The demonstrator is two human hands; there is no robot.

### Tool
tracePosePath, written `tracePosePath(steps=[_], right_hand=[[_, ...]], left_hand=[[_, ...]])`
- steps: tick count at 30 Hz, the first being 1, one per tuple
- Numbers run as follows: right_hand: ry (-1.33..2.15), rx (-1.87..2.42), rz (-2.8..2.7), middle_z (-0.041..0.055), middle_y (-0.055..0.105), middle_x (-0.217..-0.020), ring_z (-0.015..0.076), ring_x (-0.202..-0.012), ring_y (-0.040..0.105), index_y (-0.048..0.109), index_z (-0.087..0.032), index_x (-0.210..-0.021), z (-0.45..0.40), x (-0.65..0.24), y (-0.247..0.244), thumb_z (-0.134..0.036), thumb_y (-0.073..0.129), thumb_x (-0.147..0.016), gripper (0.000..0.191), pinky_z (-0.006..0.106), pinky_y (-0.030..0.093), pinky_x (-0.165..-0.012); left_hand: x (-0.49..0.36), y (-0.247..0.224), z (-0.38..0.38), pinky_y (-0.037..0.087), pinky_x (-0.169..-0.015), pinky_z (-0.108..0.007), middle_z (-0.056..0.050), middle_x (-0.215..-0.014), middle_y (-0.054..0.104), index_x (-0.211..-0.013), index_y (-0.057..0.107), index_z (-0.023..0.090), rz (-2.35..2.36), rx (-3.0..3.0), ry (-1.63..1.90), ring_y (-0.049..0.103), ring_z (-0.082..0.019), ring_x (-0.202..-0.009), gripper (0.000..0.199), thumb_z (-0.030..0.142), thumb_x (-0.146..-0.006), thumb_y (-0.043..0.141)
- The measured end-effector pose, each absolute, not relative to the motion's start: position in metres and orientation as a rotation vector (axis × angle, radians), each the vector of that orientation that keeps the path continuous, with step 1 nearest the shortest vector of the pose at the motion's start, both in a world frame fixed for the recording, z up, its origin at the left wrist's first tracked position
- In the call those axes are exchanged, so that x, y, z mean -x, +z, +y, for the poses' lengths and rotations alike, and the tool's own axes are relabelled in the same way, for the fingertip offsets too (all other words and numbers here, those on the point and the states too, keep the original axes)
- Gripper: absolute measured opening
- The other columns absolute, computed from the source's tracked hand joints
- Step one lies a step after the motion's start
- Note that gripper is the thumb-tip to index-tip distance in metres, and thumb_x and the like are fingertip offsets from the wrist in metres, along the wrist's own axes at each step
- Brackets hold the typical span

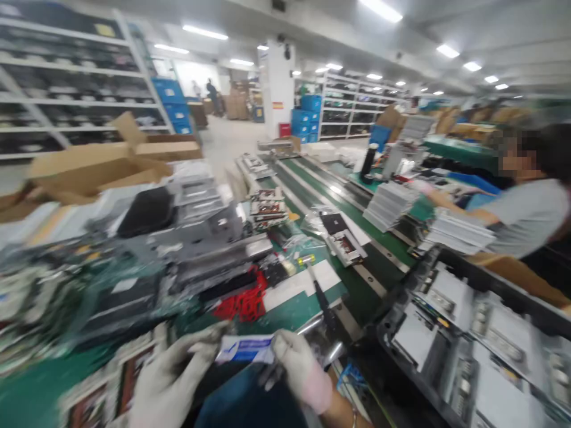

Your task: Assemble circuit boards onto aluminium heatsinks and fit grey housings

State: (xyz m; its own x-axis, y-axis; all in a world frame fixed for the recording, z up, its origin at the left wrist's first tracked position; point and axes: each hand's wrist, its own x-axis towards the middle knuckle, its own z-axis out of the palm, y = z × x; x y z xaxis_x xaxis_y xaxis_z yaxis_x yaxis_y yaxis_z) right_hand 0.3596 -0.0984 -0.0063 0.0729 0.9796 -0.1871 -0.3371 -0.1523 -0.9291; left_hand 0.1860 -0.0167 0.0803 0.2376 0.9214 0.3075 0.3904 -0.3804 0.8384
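A small white packet with blue print (pixel 248 349) stretches between my two gloved hands, low in the view. My right hand (pixel 298 365) pinches its right end between thumb and fingers. At the left end, the fingers of my left hand (pixel 178 368) close on the packet, though blur softens the contact. Beneath my left hand lie beige-framed units with brown circuit parts (pixel 129 374). Just beyond the packet is a tangle of red pieces (pixel 243 300). A hammer with a yellow head (pixel 306 260) and dark handle rests to the right of them.
At right, a black crate (pixel 388 342) holds several grey metal units. A green conveyor (pixel 321 190) with metal rails runs away from me, carrying an open unit (pixel 345 244). Grey covers and bagged parts pile up at left. Across the line sits a co-worker (pixel 526 202) beside stacked metal plates.
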Motion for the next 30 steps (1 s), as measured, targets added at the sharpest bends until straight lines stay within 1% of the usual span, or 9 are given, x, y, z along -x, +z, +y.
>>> tracePosePath(steps=[2,6,12,15,21,23,26,28,30], right_hand=[[1.336,1.157,-0.811,-0.0009,0.057,-0.059,0.0100,-0.049,0.055,0.054,-0.016,-0.077,-0.102,-0.359,-0.004,-0.077,0.052,-0.080,0.061,0.019,0.044,-0.046],[1.323,1.218,-0.831,0.0007,0.061,-0.063,0.0104,-0.048,0.056,0.058,-0.016,-0.077,-0.102,-0.356,0.000,-0.071,0.056,-0.081,0.055,0.020,0.046,-0.046],[1.405,1.277,-0.796,0.0029,0.065,-0.066,0.0157,-0.054,0.062,0.065,-0.014,-0.098,-0.099,-0.342,-0.004,-0.072,0.071,-0.066,0.067,0.025,0.050,-0.048],[1.367,1.363,-0.886,0.0060,0.068,-0.070,0.0185,-0.058,0.065,0.068,-0.014,-0.098,-0.100,-0.329,-0.005,-0.072,0.065,-0.070,0.065,0.028,0.053,-0.051],[1.014,1.571,-1.059,0.0054,0.068,-0.067,0.0196,-0.059,0.063,0.070,-0.018,-0.088,-0.093,-0.296,-0.003,-0.064,0.061,-0.079,0.048,0.030,0.053,-0.059],[1.165,1.444,-1.027,0.0072,0.070,-0.075,0.0197,-0.060,0.065,0.069,-0.017,-0.097,-0.091,-0.289,-0.002,-0.068,0.061,-0.077,0.056,0.031,0.054,-0.059],[1.521,1.152,-0.999,0.0091,0.071,-0.082,0.0188,-0.060,0.065,0.065,-0.015,-0.112,-0.092,-0.282,-0.004,-0.076,0.062,-0.072,0.073,0.031,0.054,-0.057],[1.630,1.025,-1.001,0.0069,0.069,-0.075,0.0170,-0.059,0.063,0.066,-0.015,-0.107,-0.094,-0.276,-0.008,-0.076,0.067,-0.067,0.073,0.028,0.052,-0.055],[1.632,0.971,-1.007,0.0026,0.064,-0.063,0.0137,-0.053,0.058,0.065,-0.015,-0.092,-0.096,-0.267,-0.012,-0.074,0.074,-0.062,0.066,0.024,0.046,-0.052]], left_hand=[[-0.184,0.076,-0.025,0.057,-0.054,-0.026,-0.009,-0.077,0.076,-0.073,0.073,0.019,1.142,-1.731,1.092,0.070,-0.021,-0.062,0.048,0.067,-0.071,0.067],[-0.185,0.069,-0.036,0.057,-0.055,-0.026,-0.014,-0.088,0.076,-0.076,0.072,0.015,1.066,-1.452,1.131,0.070,-0.020,-0.063,0.042,0.057,-0.072,0.073],[-0.164,0.059,-0.043,0.058,-0.058,-0.026,-0.014,-0.089,0.076,-0.077,0.072,0.013,1.057,-1.304,1.178,0.070,-0.020,-0.066,0.039,0.051,-0.070,0.077],[-0.148,0.056,-0.049,0.059,-0.061,-0.027,-0.015,-0.091,0.075,-0.077,0.072,0.014,1.022,-1.344,1.191,0.072,-0.023,-0.073,0.035,0.048,-0.073,0.075],[-0.113,0.059,-0.064,0.058,-0.072,-0.029,-0.012,-0.091,0.076,-0.082,0.074,0.020,0.715,-1.840,1.093,0.073,-0.023,-0.085,0.015,0.035,-0.081,0.071],[-0.100,0.057,-0.066,0.058,-0.074,-0.029,-0.011,-0.092,0.076,-0.081,0.074,0.021,0.745,-1.824,1.119,0.073,-0.023,-0.086,0.014,0.034,-0.081,0.071],[-0.082,0.048,-0.065,0.058,-0.072,-0.032,-0.012,-0.094,0.075,-0.080,0.070,0.018,0.944,-1.443,1.280,0.072,-0.023,-0.083,0.022,0.040,-0.079,0.073],[-0.072,0.042,-0.063,0.057,-0.070,-0.032,-0.011,-0.093,0.075,-0.080,0.068,0.018,0.912,-1.190,1.313,0.071,-0.022,-0.079,0.028,0.044,-0.075,0.077],[-0.063,0.038,-0.064,0.056,-0.069,-0.032,-0.011,-0.091,0.074,-0.079,0.067,0.016,0.798,-1.088,1.281,0.070,-0.022,-0.078,0.033,0.046,-0.072,0.079]])
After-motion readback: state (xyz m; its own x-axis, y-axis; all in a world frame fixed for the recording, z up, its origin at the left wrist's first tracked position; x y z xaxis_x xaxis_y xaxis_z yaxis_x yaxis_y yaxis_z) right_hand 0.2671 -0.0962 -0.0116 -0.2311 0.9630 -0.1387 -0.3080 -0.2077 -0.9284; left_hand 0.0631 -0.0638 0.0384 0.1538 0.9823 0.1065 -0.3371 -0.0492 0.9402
